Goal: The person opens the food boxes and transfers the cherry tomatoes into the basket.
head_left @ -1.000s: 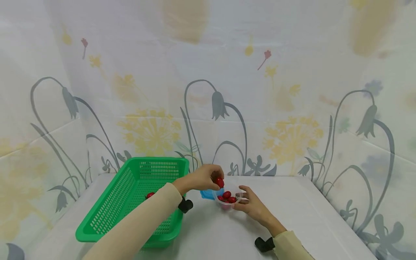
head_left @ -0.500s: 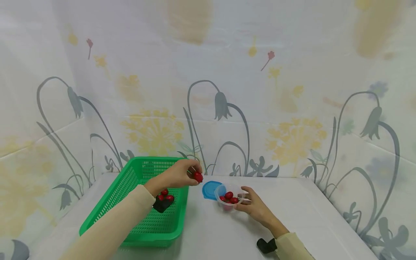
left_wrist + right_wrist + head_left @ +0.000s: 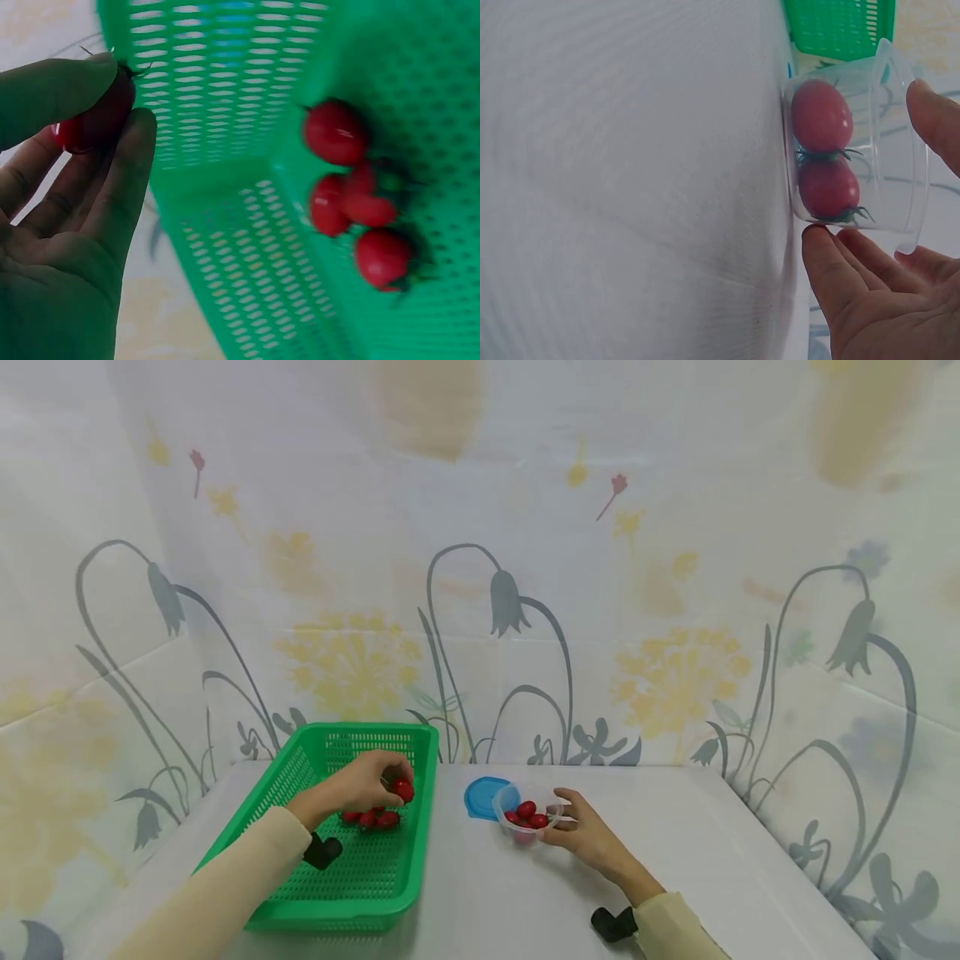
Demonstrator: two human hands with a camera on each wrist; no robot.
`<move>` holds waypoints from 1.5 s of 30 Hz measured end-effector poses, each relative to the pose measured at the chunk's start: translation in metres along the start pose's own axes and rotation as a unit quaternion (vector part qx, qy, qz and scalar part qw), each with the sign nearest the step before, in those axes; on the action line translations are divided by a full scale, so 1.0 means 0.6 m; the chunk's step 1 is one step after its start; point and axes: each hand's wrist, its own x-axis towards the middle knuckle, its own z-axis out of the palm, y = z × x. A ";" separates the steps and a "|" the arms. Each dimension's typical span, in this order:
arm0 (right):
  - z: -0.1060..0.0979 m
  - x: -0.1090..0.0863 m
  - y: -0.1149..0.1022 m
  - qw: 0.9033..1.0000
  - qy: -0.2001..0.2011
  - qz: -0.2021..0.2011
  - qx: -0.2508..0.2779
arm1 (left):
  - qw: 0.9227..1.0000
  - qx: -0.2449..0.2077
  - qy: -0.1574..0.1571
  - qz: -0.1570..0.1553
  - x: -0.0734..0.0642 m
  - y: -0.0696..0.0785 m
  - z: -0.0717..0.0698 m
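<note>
In the head view my left hand (image 3: 360, 787) pinches a cherry tomato (image 3: 403, 791) above the green basket (image 3: 426, 835), near its right side. The left wrist view shows that cherry tomato (image 3: 101, 112) between thumb and fingers, its green stem still on. Several more cherry tomatoes (image 3: 336, 133) lie on the basket floor below. My right hand (image 3: 592, 839) holds a small clear plastic container (image 3: 551, 797) at its right side, standing on the table. Through its wall, cherry tomatoes (image 3: 822, 116) are visible in the right wrist view, with my thumb by the rim.
A blue lid (image 3: 482, 795) lies on the white table (image 3: 465, 893), just left of and behind the container. The basket takes up the table's left side. A flower-printed curtain (image 3: 480, 660) stands behind and along both sides.
My left hand has carried the cherry tomato leftward from above the clear container to over the green basket. The right hand stays at the container.
</note>
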 end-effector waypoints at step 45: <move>0.001 0.000 -0.002 1.000 0.003 0.000 -0.003 | 0.995 0.045 -0.082 -0.029 -0.020 -0.043 0.035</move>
